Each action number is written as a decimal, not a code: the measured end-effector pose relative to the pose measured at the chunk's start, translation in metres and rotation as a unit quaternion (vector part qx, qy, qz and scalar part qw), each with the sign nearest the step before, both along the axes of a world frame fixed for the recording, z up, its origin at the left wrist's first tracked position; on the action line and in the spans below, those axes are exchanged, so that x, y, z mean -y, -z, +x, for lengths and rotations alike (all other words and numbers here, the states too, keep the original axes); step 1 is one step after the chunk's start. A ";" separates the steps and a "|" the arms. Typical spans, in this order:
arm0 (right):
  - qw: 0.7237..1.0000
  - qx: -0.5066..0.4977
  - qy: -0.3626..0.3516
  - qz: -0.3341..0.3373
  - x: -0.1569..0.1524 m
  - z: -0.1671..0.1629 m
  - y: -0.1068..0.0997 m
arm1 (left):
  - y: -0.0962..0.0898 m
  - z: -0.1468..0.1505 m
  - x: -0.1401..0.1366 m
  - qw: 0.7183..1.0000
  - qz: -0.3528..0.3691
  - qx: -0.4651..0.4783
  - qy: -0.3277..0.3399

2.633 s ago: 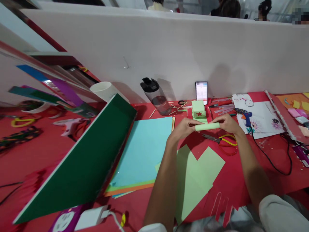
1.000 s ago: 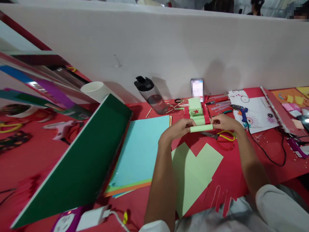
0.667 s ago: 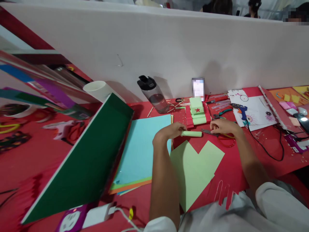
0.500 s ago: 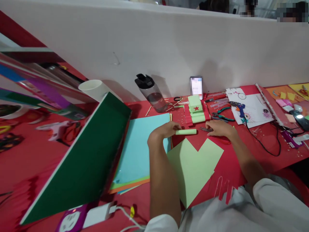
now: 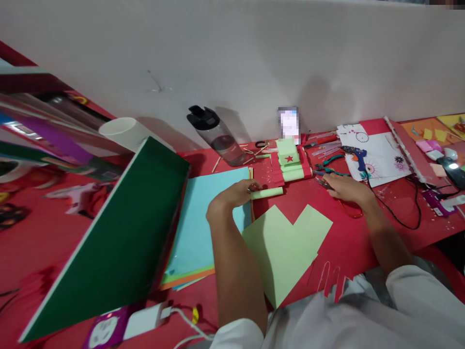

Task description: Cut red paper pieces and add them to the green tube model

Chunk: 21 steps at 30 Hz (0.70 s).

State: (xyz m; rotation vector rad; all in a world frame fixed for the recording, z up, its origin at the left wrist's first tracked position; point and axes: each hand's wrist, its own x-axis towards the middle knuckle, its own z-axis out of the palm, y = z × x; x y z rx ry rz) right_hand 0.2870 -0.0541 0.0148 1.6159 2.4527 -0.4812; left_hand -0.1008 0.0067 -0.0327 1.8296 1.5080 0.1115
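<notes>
Well, through the head view I can see both hands busy over the red counter (image 5: pixel 403 203). The left hand (image 5: pixel 238 192) has its grip closed on one end of a pale green roll (image 5: pixel 267 193), which points rightward, low over the counter, between the blue sheets (image 5: pixel 203 218) and the right hand (image 5: pixel 345 188). That right hand's grip is closed around the scissors (image 5: pixel 323 183); the blades poke out past the fingers toward the left, and a red handle loop shows below the hand. Just behind lie the pliers (image 5: pixel 332 160), and farther right a blue glue gun (image 5: pixel 360 157) rests on patterned paper.

Nearer the person's body there's a notched green sheet (image 5: pixel 286 247), lying flat. Beyond the roll sits a green block (image 5: pixel 288 148) with a red star, and a lit phone (image 5: pixel 289 124) leans behind it against the wall (image 5: pixel 225 58). A bottle (image 5: pixel 214 131) stands off to the left.
</notes>
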 end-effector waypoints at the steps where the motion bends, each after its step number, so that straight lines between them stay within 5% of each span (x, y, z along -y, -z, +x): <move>1: 1.000 0.005 0.004 -0.010 0.001 0.006 -0.002 | -0.002 0.001 0.001 1.000 -0.002 0.004 -0.005; 11: 0.993 0.040 0.084 -0.073 0.004 0.056 0.003 | -0.048 0.032 0.023 0.993 0.085 -0.081 -0.021; 15: 0.992 0.049 0.102 -0.056 0.007 0.064 0.005 | -0.059 0.086 0.038 0.996 0.038 -0.061 0.062; 19: 0.993 0.049 0.107 -0.025 0.010 0.066 0.006 | -0.046 0.136 0.052 0.983 -0.014 0.016 0.181; 21: 0.994 0.042 0.102 -0.007 0.011 0.063 0.005 | -0.037 0.150 0.058 0.976 -0.030 -0.017 0.216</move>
